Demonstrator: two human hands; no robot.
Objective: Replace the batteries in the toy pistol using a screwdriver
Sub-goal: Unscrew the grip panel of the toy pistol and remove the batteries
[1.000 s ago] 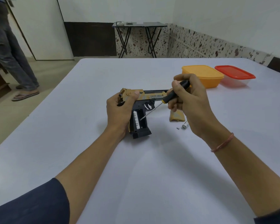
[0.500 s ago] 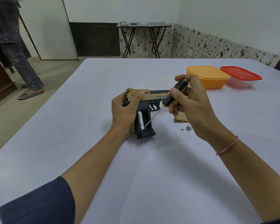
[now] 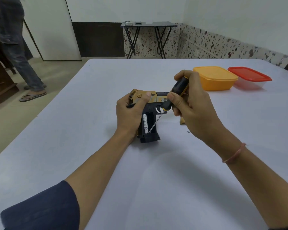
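While holding the pistol (image 3: 156, 99) on its side on the table (image 3: 140, 171), clamps the left hand (image 3: 129, 115) round its rear end: thumb laid across the gold slide, fingers curled behind and mostly hidden. Has the barrel pointing right and the black grip pointing back toward the body, butt on the table. Shows the grip's compartment open, with one battery (image 3: 145, 121) seated lengthwise in the left slot and a dark slot just beside it. Grips the screwdriver (image 3: 179, 88) in the right hand (image 3: 194, 110), fingers wrapped tight round the black-and-yellow handle, thumb pressed on its lower part, above the trigger guard. Slants the shaft down and left into the compartment, tip at the battery's lower end; cannot tell whether touching. Hides most of a tan cover (image 3: 182, 121) behind the right hand, flat on the table just right of the pistol, with a small screw (image 3: 188, 132) near it. Wears a thin pink band (image 3: 233, 155) on the right wrist and a dark sleeve (image 3: 45, 206) on the left arm. Sees, well beyond the hands on the table's far right, an orange box (image 3: 214, 78) just beside a red-lidded box (image 3: 249, 77). Beyond the table: a folding table (image 3: 148, 24) by the wall and, at far left, a standing person (image 3: 15, 55) in jeans and sandals.
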